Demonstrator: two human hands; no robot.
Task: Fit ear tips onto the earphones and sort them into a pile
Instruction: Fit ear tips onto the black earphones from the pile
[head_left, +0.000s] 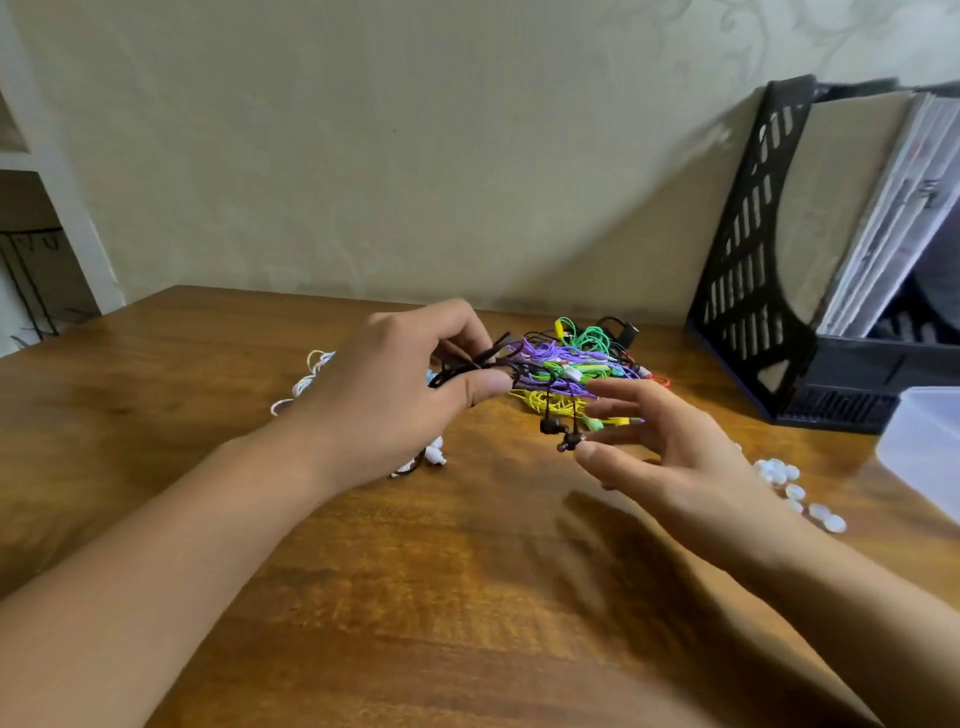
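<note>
My left hand (400, 395) pinches the coiled cable of a black earphone set (551, 425) above the wooden table (415, 597). Its two earbuds dangle to the right. My right hand (670, 452) is spread open beside them, its thumb tip touching the lower earbud. Behind lies a tangled heap of purple, green and yellow earphones (576, 364). White earphones (306, 384) lie partly hidden behind my left hand. Several white ear tips (795, 491) are scattered at the right.
A black mesh file holder (753, 260) with papers stands against the wall at the right. A translucent plastic container (924, 447) sits at the right edge. Small white pieces (435, 451) lie under my left wrist.
</note>
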